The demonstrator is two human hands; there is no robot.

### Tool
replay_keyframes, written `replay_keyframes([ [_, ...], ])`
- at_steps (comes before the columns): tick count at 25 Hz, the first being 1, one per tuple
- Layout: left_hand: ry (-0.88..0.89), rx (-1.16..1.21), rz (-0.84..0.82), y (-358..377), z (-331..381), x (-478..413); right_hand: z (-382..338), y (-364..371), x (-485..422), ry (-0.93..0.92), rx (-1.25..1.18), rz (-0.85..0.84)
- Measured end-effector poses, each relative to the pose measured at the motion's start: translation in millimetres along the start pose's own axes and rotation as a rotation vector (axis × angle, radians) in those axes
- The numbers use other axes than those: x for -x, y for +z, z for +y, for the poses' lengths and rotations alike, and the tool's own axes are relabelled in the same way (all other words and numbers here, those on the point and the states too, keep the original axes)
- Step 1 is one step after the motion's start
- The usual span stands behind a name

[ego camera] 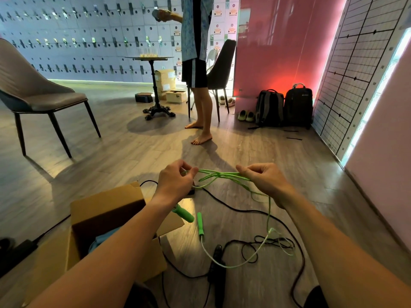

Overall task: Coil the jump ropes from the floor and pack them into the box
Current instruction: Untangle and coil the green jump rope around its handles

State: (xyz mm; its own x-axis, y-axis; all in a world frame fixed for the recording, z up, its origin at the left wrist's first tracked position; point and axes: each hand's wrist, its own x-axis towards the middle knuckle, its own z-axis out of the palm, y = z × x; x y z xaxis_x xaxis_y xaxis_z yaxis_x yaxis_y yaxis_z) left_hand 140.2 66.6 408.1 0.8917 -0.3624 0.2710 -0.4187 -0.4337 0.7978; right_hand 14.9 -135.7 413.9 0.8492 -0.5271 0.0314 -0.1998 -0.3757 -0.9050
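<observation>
I see my left hand and right hand both pinched shut on the green rope, its gathered strands stretched sideways between them. The loose tail drops below my right hand to the floor, tangled over a black rope. The box sits below my left hand, nearer it.

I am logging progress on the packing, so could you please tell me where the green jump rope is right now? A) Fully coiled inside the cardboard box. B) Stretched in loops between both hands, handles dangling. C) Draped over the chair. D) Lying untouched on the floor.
B: the left hand and right hand each pinch loops of the green jump rope, while its green handles dangle beside the cardboard box.
</observation>
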Motion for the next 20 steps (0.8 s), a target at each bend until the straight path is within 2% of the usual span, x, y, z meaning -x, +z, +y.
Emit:
replay_keyframes([
  [2,0.005,0.047,0.011,-2.0,-1.6,-1.0,5.6,-7.9,-2.6,0.053,-0.077,-0.125],
  [4,-0.009,0.095,0.013,-4.3,-5.5,-4.1,16.2,-15.0,-9.4,0.082,-0.075,-0.123],
  [9,-0.185,0.183,0.082,-18.7,-23.5,-11.4,56.0,-46.6,-18.4,0.257,0.039,0.259],
  [12,-0.265,0.194,0.045,-16.5,-31.7,-11.7,72.7,-60.0,-13.1,0.329,0.042,0.342],
  [15,-0.270,0.244,-0.028,-8.5,-30.3,-12.7,65.0,-58.4,-2.8,0.312,0.110,0.129],
  [17,-0.247,0.323,-0.105,-2.9,-25.4,-12.0,52.0,-50.5,4.7,0.231,0.104,-0.090],
  [20,-0.221,0.409,-0.227,9.5,-11.6,-4.7,33.2,-30.3,10.1,0.105,0.072,-0.332],
])
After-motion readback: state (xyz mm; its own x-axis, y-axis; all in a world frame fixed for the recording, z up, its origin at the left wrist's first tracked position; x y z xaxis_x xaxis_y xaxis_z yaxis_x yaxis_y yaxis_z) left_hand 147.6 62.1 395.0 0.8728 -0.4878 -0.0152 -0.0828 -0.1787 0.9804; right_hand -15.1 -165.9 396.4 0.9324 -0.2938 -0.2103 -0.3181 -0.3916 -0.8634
